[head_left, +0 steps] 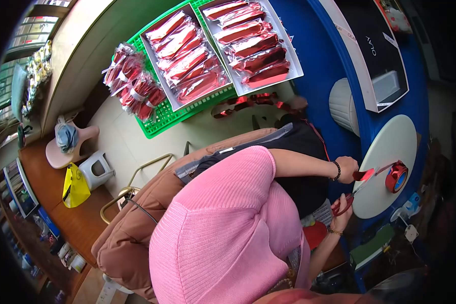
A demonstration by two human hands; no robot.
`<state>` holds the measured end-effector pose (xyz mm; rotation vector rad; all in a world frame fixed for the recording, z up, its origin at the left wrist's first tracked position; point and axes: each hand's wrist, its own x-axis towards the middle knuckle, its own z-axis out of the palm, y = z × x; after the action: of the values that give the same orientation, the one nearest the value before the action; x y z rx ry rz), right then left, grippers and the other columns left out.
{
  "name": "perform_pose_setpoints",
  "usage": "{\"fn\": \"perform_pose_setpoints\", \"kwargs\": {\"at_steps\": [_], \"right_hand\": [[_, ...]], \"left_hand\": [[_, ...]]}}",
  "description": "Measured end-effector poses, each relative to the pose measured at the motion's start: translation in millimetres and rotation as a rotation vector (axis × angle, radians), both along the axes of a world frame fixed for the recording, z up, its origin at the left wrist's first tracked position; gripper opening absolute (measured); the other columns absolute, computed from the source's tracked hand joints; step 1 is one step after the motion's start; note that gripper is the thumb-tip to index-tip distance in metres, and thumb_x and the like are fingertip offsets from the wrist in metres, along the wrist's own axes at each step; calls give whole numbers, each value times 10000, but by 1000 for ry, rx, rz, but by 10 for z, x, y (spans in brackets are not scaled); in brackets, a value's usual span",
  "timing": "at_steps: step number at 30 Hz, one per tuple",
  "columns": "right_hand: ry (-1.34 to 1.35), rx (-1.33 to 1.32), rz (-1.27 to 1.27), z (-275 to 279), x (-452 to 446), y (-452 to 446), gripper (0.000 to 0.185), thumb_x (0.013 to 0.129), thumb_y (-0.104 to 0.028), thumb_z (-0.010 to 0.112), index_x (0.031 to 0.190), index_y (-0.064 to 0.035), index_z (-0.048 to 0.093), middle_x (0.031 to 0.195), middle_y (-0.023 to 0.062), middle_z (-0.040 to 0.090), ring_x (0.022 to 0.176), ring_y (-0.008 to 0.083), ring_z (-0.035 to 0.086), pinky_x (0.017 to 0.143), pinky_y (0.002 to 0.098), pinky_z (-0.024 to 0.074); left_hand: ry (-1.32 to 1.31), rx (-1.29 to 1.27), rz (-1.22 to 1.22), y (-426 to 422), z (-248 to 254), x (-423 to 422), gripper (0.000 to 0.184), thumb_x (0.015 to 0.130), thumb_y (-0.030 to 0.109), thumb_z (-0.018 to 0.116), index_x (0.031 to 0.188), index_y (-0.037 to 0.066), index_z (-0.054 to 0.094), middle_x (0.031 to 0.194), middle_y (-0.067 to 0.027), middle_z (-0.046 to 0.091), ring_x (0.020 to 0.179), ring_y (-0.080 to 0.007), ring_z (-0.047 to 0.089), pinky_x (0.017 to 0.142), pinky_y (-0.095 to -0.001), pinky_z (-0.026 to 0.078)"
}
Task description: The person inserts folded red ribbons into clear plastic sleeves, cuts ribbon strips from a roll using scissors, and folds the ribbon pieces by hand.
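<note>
My left hand (pixel 347 169), with a dark beaded bracelet, is closed on the end of a shiny red ribbon (pixel 362 175). The ribbon stretches toward a red ribbon roll (pixel 395 177) with a blue core, standing on a round white board (pixel 377 202). Below it, my right hand (pixel 341 217) grips red-handled scissors (pixel 343 204). Their blades point up at the ribbon near my left hand; whether they touch it I cannot tell. Loose red ribbon lengths (pixel 245 103) hang beside the green crate.
Two white boxes (pixel 186 104) of wrapped red pieces sit on a green crate (pixel 157 129), beside bundled red packets (pixel 134 91). A black box (pixel 372 55) and white ribbed container (pixel 343 106) stand on the blue surface. A brown padded chair (pixel 131 238) is behind me, with stools (pixel 96 169) farther off.
</note>
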<state>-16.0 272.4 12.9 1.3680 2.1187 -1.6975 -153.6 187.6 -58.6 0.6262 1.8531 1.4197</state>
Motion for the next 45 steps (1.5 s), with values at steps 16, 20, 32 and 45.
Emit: {"fn": "perform_pose_setpoints", "kwargs": {"at_steps": [16, 20, 32, 45], "right_hand": [[443, 59, -189, 112, -682, 171, 350, 853, -399, 589, 950, -71, 517, 952, 89, 611, 717, 130, 568, 584, 214, 408], [452, -47, -88, 43, -931, 86, 386, 888, -392, 537, 1038, -40, 488, 1043, 97, 588, 897, 150, 570, 667, 242, 411], [487, -55, -61, 37, -917, -17, 384, 778, -102, 642, 1116, 11, 498, 1012, 100, 580, 846, 191, 583, 729, 273, 493], [758, -167, -179, 159, -713, 21, 503, 782, -68, 637, 1235, -53, 418, 1150, 94, 536, 991, 213, 551, 839, 383, 462]], "left_hand": [[1028, -16, 233, -477, 583, -515, 77, 657, 157, 586, 626, 88, 602, 566, -38, 553, 558, -184, 540, 641, -342, 323], [1028, 110, 300, -617, 540, -494, 106, 694, 165, 576, 691, 60, 589, 641, -42, 526, 633, -187, 505, 686, -336, 309], [1009, 202, 128, -854, 402, 91, 329, 682, 175, 617, 971, 23, 572, 823, -71, 491, 801, -199, 466, 678, -329, 328], [10, 127, 123, -215, 824, -605, 402, 774, 369, 577, 775, -24, 659, 724, -200, 636, 738, -318, 633, 689, -380, 500]]}}
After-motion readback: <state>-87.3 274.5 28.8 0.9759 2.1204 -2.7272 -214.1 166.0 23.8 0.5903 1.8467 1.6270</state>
